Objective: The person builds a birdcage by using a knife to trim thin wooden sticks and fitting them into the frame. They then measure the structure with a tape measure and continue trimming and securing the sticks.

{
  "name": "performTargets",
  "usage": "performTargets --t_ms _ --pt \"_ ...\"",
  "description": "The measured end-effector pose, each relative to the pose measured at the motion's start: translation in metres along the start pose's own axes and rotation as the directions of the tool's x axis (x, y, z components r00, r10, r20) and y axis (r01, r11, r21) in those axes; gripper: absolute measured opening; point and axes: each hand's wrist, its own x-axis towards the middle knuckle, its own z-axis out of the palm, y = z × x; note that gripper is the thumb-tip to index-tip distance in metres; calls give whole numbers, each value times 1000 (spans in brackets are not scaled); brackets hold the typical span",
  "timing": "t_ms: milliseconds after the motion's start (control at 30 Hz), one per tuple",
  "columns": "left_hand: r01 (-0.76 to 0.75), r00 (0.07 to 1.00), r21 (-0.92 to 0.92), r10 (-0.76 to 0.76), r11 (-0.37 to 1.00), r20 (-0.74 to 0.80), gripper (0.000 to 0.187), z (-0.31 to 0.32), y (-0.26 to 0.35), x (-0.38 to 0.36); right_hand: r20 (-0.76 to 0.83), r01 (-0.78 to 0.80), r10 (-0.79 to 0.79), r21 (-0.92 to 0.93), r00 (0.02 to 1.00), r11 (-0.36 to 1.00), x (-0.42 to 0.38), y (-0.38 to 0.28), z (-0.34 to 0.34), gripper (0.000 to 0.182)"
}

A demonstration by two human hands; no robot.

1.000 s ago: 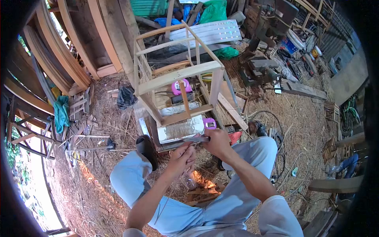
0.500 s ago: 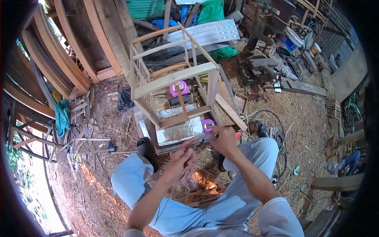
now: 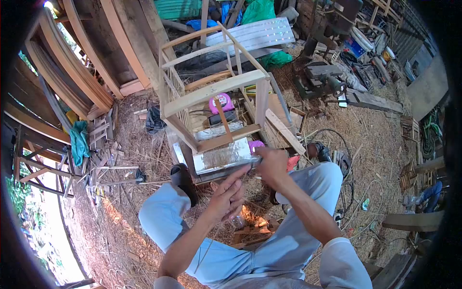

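My left hand (image 3: 226, 200) is closed round a thin cane-like strip (image 3: 205, 253), its index finger stretched along toward my right hand. The strip's tail hangs down over my lap. My right hand (image 3: 273, 166) is a fist round a small grey tool (image 3: 255, 161), mostly hidden by the fingers, its visible end right at my left fingertip. Just beyond my hands stands a wooden chair-like frame (image 3: 216, 92) with slats on its left side. A purple tape measure (image 3: 255, 145) lies partly behind my right hand. Inside the frame sits a larger pink tape measure (image 3: 221, 102).
A white, scuffed board (image 3: 224, 159) lies under the frame's near rail. Curved timber pieces (image 3: 72, 62) lean at the left. A metal machine (image 3: 320, 82) stands at the right back. Wood shavings and scraps cover the ground (image 3: 130, 212), and a black cable (image 3: 349, 159) loops at right.
My right hand stays close to my left fingertip, and the grey tool between them has shifted slightly. The whole view has tilted a little; the wooden frame has not moved.
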Motion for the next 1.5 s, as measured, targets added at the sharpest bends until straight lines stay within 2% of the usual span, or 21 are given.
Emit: performTargets --t_ms 100,133,200,233,267,300,433,500,600,667,800,867,900,933,1000,1067,1167,1300,1367,1400,1500 --pt "-31 995 109 21 994 97 42 6 -3 -8 -9 -254 255 -150 967 956 31 27 -22 14" --pt "-70 993 83 62 994 101 41 2 -3 -5 -15 -251 251 -152 968 956 29 26 -27 14" --pt "-127 990 43 124 991 64 34 -8 1 4 135 -160 127 281 983 946 23 18 -36 13" --pt "-141 989 36 139 989 57 34 -12 7 8 139 -145 109 283 984 948 21 9 -40 13" --pt "-142 990 89 141 986 17 30 -15 11 10 377 -439 250 587 892 680 18 -4 -44 17" --pt "-139 989 138 143 981 -23 27 -18 13 12 632 -682 257 686 731 253 15 -13 -47 21" --pt "-131 991 232 120 964 60 25 -21 2 21 613 -570 -4 736 790 366 4 -22 -29 24" --pt "-131 991 227 119 965 65 26 -18 2 13 619 -592 12 746 785 304 9 -19 -31 23" --pt "-96 994 345 73 934 80 25 -24 10 -9 484 -494 159 869 860 29 23 10 -42 22" --pt "-11 998 450 -16 893 55 23 -24 16 -28 423 -451 266 891 867 55 33 26 -56 23" --pt "-19 1000 482 13 876 16 20 -35 7 -38 274 -324 427 945 862 49 42 34 -75 31" --pt "-310 932 695 353 649 86 18 -41 0 -37 297 -306 457 950 839 -56 40 31 -77 34" --pt "-317 927 703 364 636 89 18 -38 4 -41 330 -290 484 944 810 -157 38 28 -76 38" --pt "-252 940 658 340 709 -6 18 -33 9 -47 265 -291 461 956 847 -15 32 25 -70 38" --pt "-200 939 610 328 767 -104 18 -30 15 -52 283 -316 359 948 889 33 22 17 -58 39" --pt "-434 861 472 508 768 -34 20 -28 15 -46 303 -342 215 923 928 176 9 8 -44 39" --pt "-518 731 547 672 658 -117 20 -11 22 -34 287 -266 22 852 958 452 -4 -26 -48 40" --pt "-557 646 623 758 549 -90 17 -12 26 -11 345 -264 -99 847 933 461 -19 -35 -23 34" --pt "-596 609 584 784 551 -120 15 -14 29 -3 93 56 -215 798 972 600 -20 -39 -15 28" --pt "-612 581 577 803 541 -137 15 -13 34 -2 193 15 -215 710 957 704 -19 -40 -25 30" --pt "-660 517 551 841 511 -160 12 -9 45 -3 270 -78 -211 766 939 638 -17 -49 -27 25"
